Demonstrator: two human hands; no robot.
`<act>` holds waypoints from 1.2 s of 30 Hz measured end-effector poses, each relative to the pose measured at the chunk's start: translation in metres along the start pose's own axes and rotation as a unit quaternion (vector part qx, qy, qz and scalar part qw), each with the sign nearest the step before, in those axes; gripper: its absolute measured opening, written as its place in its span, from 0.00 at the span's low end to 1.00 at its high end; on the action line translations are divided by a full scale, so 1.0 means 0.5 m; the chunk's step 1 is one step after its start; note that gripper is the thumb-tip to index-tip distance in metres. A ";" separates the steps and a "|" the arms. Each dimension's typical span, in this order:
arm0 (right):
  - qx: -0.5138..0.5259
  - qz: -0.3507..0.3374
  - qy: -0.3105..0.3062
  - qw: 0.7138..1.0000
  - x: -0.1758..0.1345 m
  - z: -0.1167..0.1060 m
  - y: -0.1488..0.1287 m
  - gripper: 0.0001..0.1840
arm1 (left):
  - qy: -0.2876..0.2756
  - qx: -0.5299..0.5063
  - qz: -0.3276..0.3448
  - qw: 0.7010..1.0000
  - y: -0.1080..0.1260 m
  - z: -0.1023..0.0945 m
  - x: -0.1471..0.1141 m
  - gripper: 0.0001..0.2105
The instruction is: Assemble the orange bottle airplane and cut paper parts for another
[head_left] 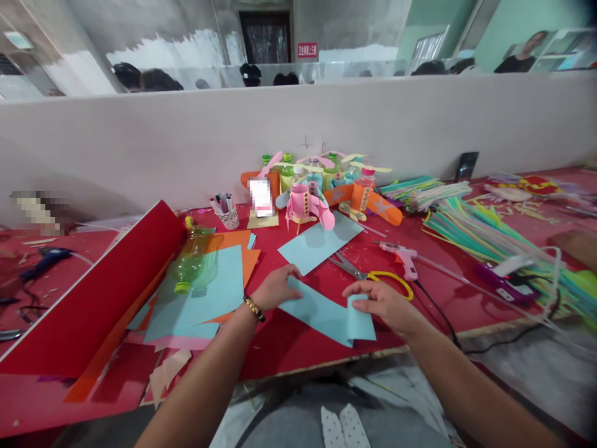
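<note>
The desk [268, 354] carries a blue paper strip [317, 308] near the middle of its front edge, set at a slant, with the right end folded over on itself. The right hand [380, 305] has its grip closed on this folded end, thumb on the near face and fingers along the top. The left hand [277, 289] is at the opposite end, thumb and fingers apart around the corner; whether its grip pinches the paper or only rests there cannot be told. Beyond the strip, toward the rear edge, lies a blue sheet [321, 241]. Scissors [361, 274] with yellow handles lie between sheet and right hand, blades partly spread. A pink glue gun [405, 254] lies to their right. Left of the left hand, a green bottle [190, 258] lies on its side upon stacked colored paper [214, 298]. At the rear edge, near the middle, decorated bottles [301, 194] stand grouped, with a pen cup [229, 218] to their left.
</note>
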State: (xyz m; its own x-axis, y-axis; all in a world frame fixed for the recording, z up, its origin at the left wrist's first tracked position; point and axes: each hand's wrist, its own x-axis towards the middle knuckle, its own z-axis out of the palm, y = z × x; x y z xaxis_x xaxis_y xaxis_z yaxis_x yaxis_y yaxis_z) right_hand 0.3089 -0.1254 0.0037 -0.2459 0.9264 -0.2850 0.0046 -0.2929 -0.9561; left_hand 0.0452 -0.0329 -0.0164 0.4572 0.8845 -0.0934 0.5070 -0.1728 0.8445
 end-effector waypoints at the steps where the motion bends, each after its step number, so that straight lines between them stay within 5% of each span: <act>1: 0.005 -0.008 0.007 1.000 0.021 0.011 -0.004 0.19 | 0.007 -0.050 -0.008 0.999 -0.002 -0.004 0.010 0.17; 7: 0.012 -0.046 0.038 0.998 0.129 0.081 -0.007 0.15 | 0.078 -0.226 -0.036 0.970 -0.038 0.009 0.035 0.19; 13: 0.020 -0.027 -0.015 0.999 0.167 0.115 -0.001 0.21 | 0.087 -0.308 -0.031 0.947 -0.060 0.014 0.034 0.15; 21: -0.140 -0.014 0.000 0.990 0.202 0.116 -0.015 0.13 | 0.078 -0.333 -0.014 0.939 -0.031 -0.008 0.025 0.17; 25: -0.237 -0.072 0.045 0.968 0.218 0.117 -0.013 0.15 | 0.043 -0.357 -0.002 0.933 -0.025 -0.014 0.015 0.22; 36: -0.256 -0.143 0.109 0.950 0.211 0.096 0.005 0.14 | 0.051 -0.321 -0.035 0.945 -0.035 0.010 0.015 0.18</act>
State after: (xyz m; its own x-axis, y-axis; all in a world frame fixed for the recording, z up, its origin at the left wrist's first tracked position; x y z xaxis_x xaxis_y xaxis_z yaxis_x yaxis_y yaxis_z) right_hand 0.2365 -0.0399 -0.0254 -0.1026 0.9940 0.0373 0.4520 0.0800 -0.8884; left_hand 0.0435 -0.0255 -0.0344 0.3498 0.9267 -0.1372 -0.0303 0.1576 0.9870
